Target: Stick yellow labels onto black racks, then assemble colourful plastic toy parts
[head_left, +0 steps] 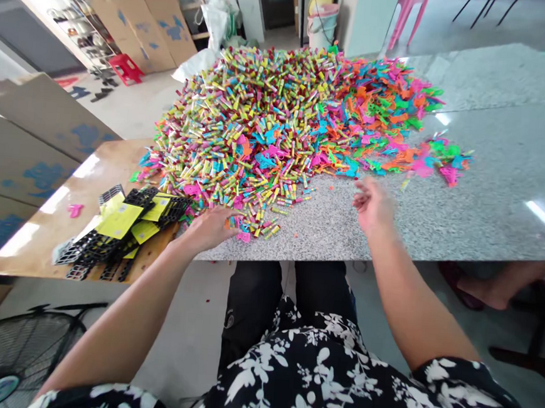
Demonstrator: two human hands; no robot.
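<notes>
We have a broad heap of small tubes [243, 95] with yellow, pink and blue bands spread before us on a speckled stone table [470, 213], and we place everything by that heap. Our left hand [211, 227] is at the heap's near edge, toward its left side, with the fingers bent low and fairly close together over a few pink and blue plastic pieces [243, 235]; those pieces lie right at the fingertips, but we cannot tell whether any of them is pinched. Loose tubes [270, 230] lie just to the right of those fingertips, along the heap's near fringe. Our right hand [375, 207] is to the right of the heap's near fringe, over bare stone, its fingers half curled and blurred, so we cannot tell whether something small sits between them. Just beyond that hand, a band of bright pieces [401, 156] in orange, green, pink and blue runs out from the heap's right side. Left of the heap, at its near corner, we see black plastic racks [101, 250] with yellow cards [119, 220] piled on a wooden board [46, 230], and a single pink piece [74, 210] lies farther left of the heap on that board
</notes>
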